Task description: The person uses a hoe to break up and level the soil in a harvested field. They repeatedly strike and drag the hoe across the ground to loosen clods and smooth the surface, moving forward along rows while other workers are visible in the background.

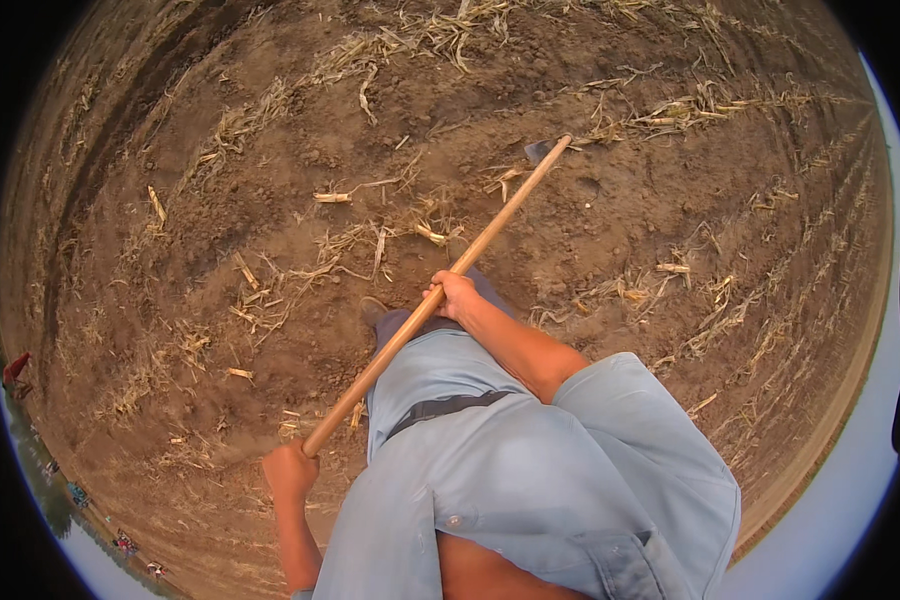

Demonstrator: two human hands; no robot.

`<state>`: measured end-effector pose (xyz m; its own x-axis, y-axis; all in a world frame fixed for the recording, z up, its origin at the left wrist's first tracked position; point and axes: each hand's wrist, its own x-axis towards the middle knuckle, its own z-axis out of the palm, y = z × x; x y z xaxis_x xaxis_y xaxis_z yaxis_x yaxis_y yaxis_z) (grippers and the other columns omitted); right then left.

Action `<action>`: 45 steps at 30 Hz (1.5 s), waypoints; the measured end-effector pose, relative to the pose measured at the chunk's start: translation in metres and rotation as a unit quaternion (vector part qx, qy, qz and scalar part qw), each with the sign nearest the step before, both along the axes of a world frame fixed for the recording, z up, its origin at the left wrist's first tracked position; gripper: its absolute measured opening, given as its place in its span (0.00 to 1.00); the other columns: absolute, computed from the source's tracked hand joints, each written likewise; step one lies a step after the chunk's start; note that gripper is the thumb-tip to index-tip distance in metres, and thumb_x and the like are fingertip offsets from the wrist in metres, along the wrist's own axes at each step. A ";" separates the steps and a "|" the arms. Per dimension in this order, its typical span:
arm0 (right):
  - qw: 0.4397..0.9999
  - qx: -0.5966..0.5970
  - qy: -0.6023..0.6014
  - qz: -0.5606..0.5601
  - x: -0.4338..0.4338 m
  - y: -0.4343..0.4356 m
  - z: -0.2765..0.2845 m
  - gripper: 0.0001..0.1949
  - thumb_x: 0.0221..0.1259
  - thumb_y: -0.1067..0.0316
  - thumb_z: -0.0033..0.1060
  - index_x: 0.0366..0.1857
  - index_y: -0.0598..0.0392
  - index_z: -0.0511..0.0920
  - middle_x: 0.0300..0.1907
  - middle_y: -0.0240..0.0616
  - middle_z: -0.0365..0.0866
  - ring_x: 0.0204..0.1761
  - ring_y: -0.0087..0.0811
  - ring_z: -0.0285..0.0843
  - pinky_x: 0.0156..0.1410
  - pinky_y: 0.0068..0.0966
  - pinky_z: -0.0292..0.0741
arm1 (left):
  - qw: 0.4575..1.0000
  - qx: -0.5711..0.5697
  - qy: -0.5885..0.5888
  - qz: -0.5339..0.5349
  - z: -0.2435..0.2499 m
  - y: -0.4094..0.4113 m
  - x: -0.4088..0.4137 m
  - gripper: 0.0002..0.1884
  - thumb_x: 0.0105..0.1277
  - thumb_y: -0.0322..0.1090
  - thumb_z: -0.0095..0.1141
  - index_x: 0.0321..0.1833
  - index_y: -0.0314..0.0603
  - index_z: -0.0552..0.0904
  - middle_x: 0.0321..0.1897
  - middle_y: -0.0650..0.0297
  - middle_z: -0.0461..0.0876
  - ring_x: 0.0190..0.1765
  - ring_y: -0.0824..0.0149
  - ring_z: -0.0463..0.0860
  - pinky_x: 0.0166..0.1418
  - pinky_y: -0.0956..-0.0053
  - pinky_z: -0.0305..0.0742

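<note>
A hoe with a long wooden handle (504, 210) slants across the view, from the lower left to the upper right. Around the handle's near end, out to the left of my body, my left hand (291, 469) is closed. Further up the shaft my right hand (454, 295) grips it in front of my thighs. The dark metal hoe blade (538, 151) is at the far end, down at the brown soil (450, 142) and partly hidden behind the handle. Dry stalk bits (508, 178) lie close to the blade.
Dry crop residue, likely maize, lies in rows, with one band (690, 114) right of the blade. Cut stubble (430, 234) and a loose stalk piece (332, 198) lie before my feet. My shoe (373, 307) shows at left. Distant people (124, 543) appear at the lower-left rim.
</note>
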<state>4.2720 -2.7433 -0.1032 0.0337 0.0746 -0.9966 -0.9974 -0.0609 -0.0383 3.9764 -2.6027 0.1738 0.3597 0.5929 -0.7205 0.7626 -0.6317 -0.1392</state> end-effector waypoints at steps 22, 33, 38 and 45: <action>0.978 0.072 0.035 -0.191 -0.023 0.041 -0.012 0.06 0.59 0.68 0.52 0.34 0.54 0.67 0.23 0.36 0.71 0.24 0.34 0.74 0.31 0.40 0.79 | 0.988 0.105 -0.085 -0.075 0.035 0.059 0.028 0.04 0.44 0.30 0.61 0.22 0.40 0.79 0.19 0.51 0.79 0.27 0.49 0.80 0.33 0.59 0.73; 0.982 -0.068 -0.146 -0.096 0.051 -0.026 -0.008 0.08 0.59 0.67 0.53 0.35 0.54 0.65 0.22 0.37 0.69 0.21 0.32 0.72 0.29 0.42 0.78 | 0.991 -0.055 -0.116 0.031 -0.038 -0.016 0.035 0.09 0.44 0.33 0.64 0.30 0.43 0.82 0.24 0.50 0.81 0.31 0.49 0.82 0.36 0.59 0.75; 0.996 -0.024 -0.066 -0.057 -0.007 0.015 -0.030 0.11 0.61 0.65 0.53 0.43 0.58 0.67 0.26 0.37 0.73 0.22 0.31 0.77 0.25 0.30 0.80 | 0.996 -0.024 -0.077 0.025 0.002 0.011 0.013 0.09 0.45 0.33 0.63 0.31 0.43 0.83 0.23 0.49 0.80 0.30 0.47 0.81 0.36 0.59 0.75; 0.959 0.256 0.118 -0.023 -0.088 0.109 0.062 0.07 0.63 0.60 0.50 0.35 0.51 0.70 0.32 0.33 0.77 0.40 0.35 0.81 0.45 0.45 0.78 | 0.972 0.233 -0.015 -0.011 0.143 0.073 -0.013 0.05 0.43 0.27 0.60 0.25 0.41 0.83 0.19 0.49 0.78 0.26 0.47 0.79 0.33 0.60 0.74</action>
